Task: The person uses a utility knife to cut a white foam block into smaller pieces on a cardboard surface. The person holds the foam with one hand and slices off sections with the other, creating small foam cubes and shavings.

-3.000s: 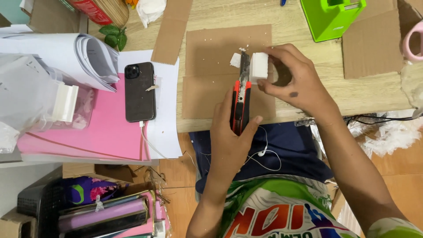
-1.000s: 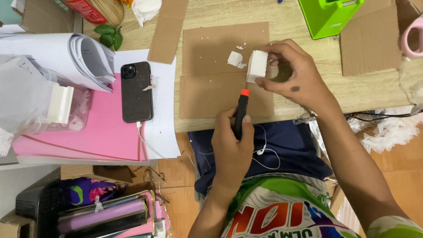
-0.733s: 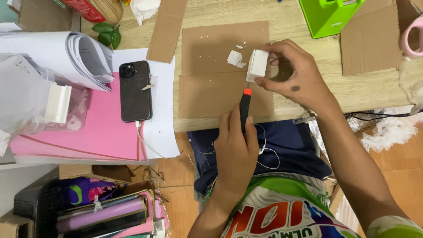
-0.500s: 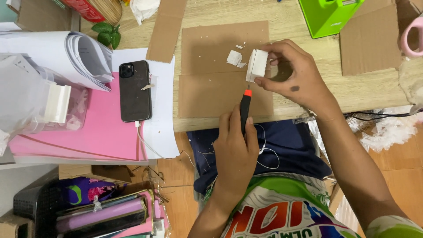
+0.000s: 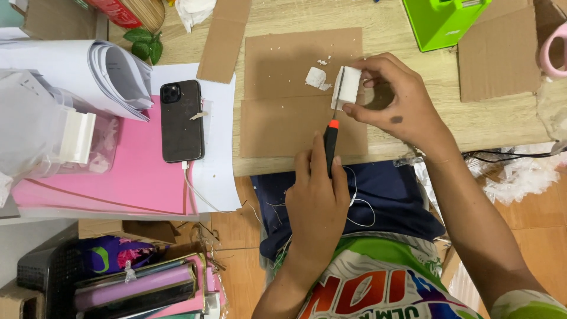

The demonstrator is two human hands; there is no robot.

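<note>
My right hand [image 5: 401,106] pinches a small white foam block [image 5: 348,85] upright on a brown cardboard sheet [image 5: 283,88] on the wooden table [image 5: 390,23]. In my left hand [image 5: 316,201] is a utility knife [image 5: 329,145] with a black handle and an orange tip. Its thin blade runs up along the block's left face, touching it. A torn white foam scrap [image 5: 315,77] and some crumbs lie just left of the block.
A black phone [image 5: 182,121] on a cable lies on white paper beside a pink sheet [image 5: 130,177]. Rolled white papers [image 5: 88,71] sit at the left, a green box [image 5: 443,20] at the top right, and loose cardboard pieces [image 5: 499,53] near it. The table's front edge runs just under the knife.
Since three seconds ago my left hand has drawn the knife back toward my body, off the cardboard. Over the last second it barely moves; the block stays in my right hand.
</note>
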